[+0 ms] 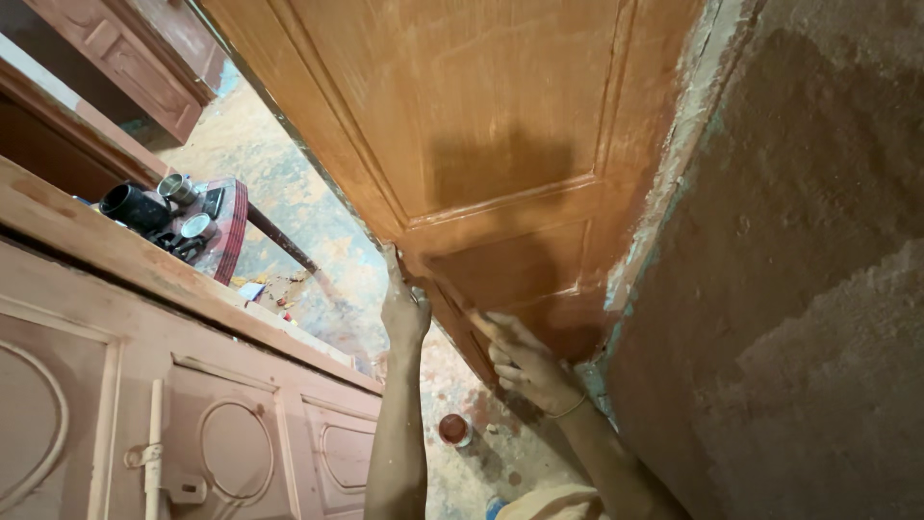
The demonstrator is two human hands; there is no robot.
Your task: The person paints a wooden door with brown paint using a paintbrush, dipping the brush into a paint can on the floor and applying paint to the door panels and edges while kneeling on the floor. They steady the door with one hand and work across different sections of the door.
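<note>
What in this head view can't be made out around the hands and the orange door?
- Head view: what the right hand holds against the door; only a thin stick-like part shows, its tip lost in shadow.
- Left hand grip on the door edge: fingers turned away from the camera.
- Small round tin on the floor: too small to tell its contents.
- Door top: cut off by the upper frame edge.

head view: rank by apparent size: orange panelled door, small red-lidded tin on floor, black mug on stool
1. orange panelled door, far the largest.
2. black mug.
3. red-lidded tin.
Mug and tin look close in size, and the tin lies farther off, so their order is unsure.
</note>
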